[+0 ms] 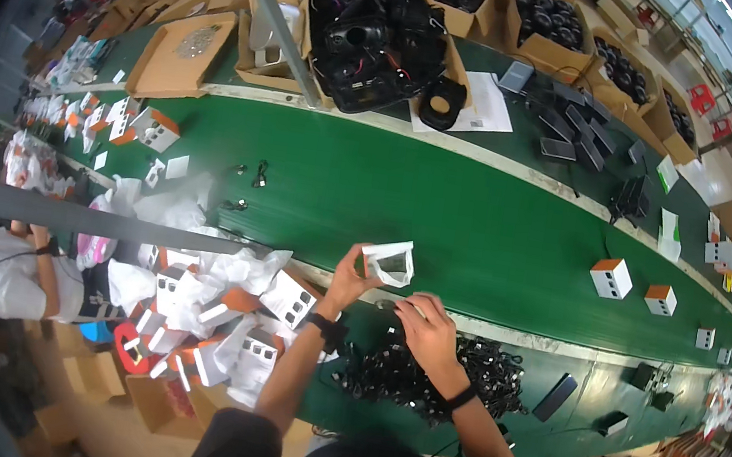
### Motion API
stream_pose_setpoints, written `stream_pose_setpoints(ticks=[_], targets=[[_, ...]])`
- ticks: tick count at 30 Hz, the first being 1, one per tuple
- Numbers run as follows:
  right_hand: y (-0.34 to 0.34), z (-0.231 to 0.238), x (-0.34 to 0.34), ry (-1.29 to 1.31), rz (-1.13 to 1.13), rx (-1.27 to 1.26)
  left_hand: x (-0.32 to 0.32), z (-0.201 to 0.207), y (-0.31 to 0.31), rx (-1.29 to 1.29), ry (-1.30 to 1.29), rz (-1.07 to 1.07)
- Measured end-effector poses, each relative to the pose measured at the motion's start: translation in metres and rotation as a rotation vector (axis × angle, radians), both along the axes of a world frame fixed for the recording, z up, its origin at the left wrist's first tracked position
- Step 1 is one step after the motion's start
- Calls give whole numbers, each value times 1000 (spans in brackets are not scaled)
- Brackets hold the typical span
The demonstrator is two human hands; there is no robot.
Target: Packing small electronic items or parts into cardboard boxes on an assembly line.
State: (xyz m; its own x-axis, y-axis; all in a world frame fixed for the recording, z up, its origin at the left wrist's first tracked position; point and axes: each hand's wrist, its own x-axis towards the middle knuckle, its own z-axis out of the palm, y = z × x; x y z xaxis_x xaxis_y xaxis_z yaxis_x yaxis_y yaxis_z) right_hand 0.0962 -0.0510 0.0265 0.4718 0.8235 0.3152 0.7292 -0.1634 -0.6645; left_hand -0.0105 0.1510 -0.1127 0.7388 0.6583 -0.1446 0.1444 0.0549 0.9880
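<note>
My left hand (pixel 347 284) grips a small white box (pixel 412 259) by its left side, and its open end shows a hollow inside. Just below it, my right hand (pixel 428 329) pinches a small dark piece (pixel 387 305) between thumb and fingers; I cannot make out its exact kind. Beneath the right hand lies a tangled heap of black cables (pixel 401 378) on the near green bench. At my left, a pile of orange-and-white boxes (pixel 289 298) and clear plastic bags (pixel 239 269) sits beside my left forearm.
A green conveyor belt (pixel 489 218) runs across, carrying small boxes (pixel 611 278) at right and loose black cables (pixel 260 173) at left. A phone (pixel 555 396) lies on the near bench. Beyond stands a carton of black housings (pixel 463 74). A metal post (pixel 275 10) crosses the view; another person (pixel 18 273) is at left.
</note>
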Motion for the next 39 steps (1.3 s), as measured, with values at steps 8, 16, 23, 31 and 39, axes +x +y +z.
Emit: stream_pose_setpoints(ticks=[8,16,23,31,39], targets=[[40,-58,12,-288,-211,-18,20,6,-42,162,4,185],[55,-100,22,-454,-208,-67,10,1,-48,40,-15,278],[34,-96,21,-75,-204,-57,9,25,-42,574,-47,54],[-9,-95,31,-128,-45,-51,29,7,-46,375,-26,116],[-34,-91,50,51,-59,86,31,65,-45,1032,-23,-518]])
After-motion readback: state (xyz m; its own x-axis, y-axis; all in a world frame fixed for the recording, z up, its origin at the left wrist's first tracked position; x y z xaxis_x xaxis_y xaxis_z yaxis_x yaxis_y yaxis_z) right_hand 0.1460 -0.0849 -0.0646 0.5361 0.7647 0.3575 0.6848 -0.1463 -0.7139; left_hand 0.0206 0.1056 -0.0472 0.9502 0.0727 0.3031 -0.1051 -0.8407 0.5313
